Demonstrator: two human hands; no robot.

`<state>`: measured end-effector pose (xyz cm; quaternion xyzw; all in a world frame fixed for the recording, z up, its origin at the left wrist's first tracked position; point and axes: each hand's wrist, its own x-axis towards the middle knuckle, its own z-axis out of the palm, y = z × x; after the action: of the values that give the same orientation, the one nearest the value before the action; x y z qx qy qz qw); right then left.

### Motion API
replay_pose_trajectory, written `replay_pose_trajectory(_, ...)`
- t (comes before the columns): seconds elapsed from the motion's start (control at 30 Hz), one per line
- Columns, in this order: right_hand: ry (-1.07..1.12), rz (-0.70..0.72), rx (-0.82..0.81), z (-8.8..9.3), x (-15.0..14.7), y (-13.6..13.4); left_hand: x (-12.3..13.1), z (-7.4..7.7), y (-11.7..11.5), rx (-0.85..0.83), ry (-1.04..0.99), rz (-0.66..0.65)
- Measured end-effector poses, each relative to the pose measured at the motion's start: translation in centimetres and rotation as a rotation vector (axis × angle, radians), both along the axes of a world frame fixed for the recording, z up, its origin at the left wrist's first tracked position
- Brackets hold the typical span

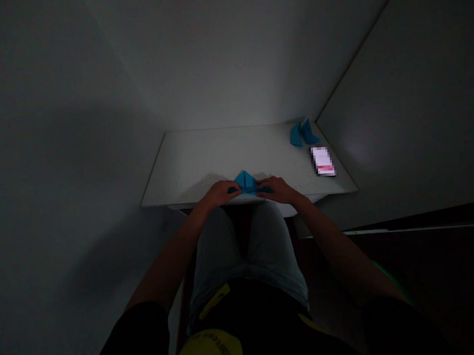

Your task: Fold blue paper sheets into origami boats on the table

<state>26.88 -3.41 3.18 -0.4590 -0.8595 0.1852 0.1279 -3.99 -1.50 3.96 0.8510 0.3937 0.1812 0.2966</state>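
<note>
A blue sheet of folded paper [245, 182] lies at the front edge of the white tabletop, its pointed top facing away from me and a seam down its middle. My left hand [222, 192] has its fingers closed over the paper's left end. On the opposite end, the fingers of my right hand [275, 189] press and grip the paper. Both ends of the fold are partly hidden under my fingers. Dim light blurs the finer creases.
Two folded blue paper pieces [304, 133] stand at the table's back right corner. In front of them lies a phone [322, 161] with a lit, pixelated screen. Walls border the white table [204, 152] at the back and right. My legs are below its front edge.
</note>
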Motion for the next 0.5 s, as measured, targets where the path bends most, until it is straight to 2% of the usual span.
replay_pose_trajectory(0.13,0.08,-0.012,-0.047,-0.5,0.0,1.0,0.3,0.2,-0.1,0.005,0.057,0.062)
replay_pose_trajectory(0.27,0.121,-0.019,-0.1,-1.1,0.0,1.7,0.5,0.3,-0.3,-0.047,0.001,0.109)
replay_pose_trajectory(0.4,0.169,-0.098,-0.063,-1.6,-0.2,1.7,0.4,0.2,-0.5,-0.079,-0.118,0.21)
replay_pose_trajectory(0.5,0.195,-0.178,-0.01,-1.7,-0.6,1.2,0.0,0.0,-0.5,-0.081,-0.181,0.221)
